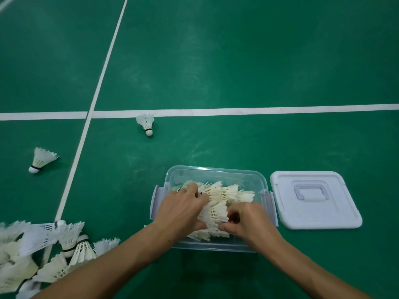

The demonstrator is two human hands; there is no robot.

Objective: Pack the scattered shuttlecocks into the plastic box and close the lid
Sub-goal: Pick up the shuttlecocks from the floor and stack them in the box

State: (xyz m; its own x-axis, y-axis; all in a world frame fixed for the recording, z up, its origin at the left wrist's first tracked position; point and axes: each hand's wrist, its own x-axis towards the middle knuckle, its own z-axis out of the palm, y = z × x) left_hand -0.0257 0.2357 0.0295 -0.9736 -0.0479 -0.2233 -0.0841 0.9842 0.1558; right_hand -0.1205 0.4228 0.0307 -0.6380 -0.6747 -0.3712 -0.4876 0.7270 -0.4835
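White feather shuttlecocks in a loose heap (43,255) lie on the green court floor (237,61) at 8 o'clock, nearest the camera, corks pointing various ways. Two bare forearms reach up from the bottom edge into a clear rectangular plastic box (216,175) at 6 o'clock. Box sits open on the floor, pale side latches folded outward at left and right ends.

Left hand (183,210) rests inside the box at its left half, fingers spread and pressing down on the packed white shuttlecocks (224,195) there; not closed round any single one. Right hand (246,221) at the box's near right corner, fingers curled and pinching the feather skirt of one packed shuttlecock.

Pale grey square lid with recessed handle (313,199) lies flat on the floor just beside the box at 4 o'clock, apart from it.

Farther out: one stray white shuttlecock (41,160) on its side at 9 o'clock, left of a white court line (103,67). Another lone shuttlecock (146,123) at 11 o'clock, cork toward camera, just below the crossing white line (280,110).
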